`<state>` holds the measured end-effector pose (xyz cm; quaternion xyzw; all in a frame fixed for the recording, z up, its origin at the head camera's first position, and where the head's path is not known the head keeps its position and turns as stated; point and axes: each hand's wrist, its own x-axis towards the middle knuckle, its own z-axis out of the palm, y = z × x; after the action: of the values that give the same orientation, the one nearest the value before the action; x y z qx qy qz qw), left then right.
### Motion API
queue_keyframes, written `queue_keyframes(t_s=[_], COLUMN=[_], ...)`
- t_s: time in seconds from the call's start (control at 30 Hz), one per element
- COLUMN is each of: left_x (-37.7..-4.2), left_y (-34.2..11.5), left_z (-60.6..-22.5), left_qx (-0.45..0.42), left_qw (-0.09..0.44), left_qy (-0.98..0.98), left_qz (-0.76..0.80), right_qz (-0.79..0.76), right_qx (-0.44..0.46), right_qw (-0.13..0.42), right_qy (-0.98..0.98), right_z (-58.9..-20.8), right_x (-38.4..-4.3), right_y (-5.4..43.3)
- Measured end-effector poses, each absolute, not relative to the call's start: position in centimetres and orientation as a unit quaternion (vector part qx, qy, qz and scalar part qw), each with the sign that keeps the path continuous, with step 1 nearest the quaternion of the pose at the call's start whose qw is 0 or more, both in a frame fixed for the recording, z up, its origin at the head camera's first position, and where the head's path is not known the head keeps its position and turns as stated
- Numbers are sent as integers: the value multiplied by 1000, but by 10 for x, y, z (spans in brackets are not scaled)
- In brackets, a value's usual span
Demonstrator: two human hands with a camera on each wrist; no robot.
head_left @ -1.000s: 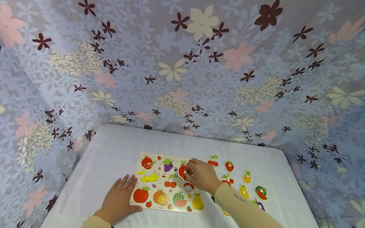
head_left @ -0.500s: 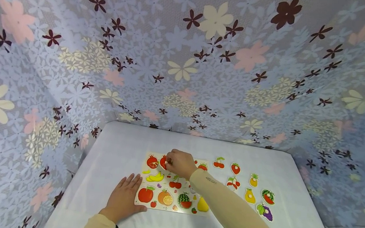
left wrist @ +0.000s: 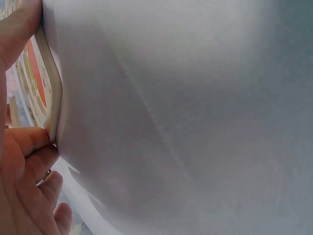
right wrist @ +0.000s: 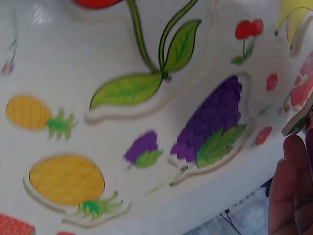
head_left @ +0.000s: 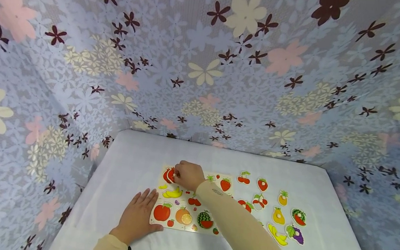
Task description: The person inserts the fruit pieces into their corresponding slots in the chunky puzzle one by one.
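**Two hands on a fruit puzzle**

Both hands work the flat wooden fruit-picture puzzle board [head_left: 191, 204]. The left hand [head_left: 137, 216] lies flat, fingers relaxed, thumb against the board's near-left edge. The right hand [head_left: 188, 175] pinches a round red fruit piece [head_left: 170, 174] — probably a pomegranate — at its fingertips, over the board's far-left corner.
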<state>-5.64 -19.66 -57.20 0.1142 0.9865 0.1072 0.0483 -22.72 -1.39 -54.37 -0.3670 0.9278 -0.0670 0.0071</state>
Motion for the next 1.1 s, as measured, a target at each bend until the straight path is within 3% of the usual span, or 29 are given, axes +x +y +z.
queue_keyframes(t_s=[0.23,0.8,1.1], left_x=[-58,-58,-56], left_y=[-197,-197,-198], left_z=[-573,-574,-572], left_qx=[115,118,124], left_qw=[50,31,23], left_qy=[987,987,987], left_qz=[104,106,102], right_qz=[-39,12,5], right_qx=[-369,-375,-365], right_qw=[25,-23,-15], right_qy=[928,927,931], right_z=[-548,-564,-559], right_x=[-226,-234,-229], right_y=[-25,-42,-45])
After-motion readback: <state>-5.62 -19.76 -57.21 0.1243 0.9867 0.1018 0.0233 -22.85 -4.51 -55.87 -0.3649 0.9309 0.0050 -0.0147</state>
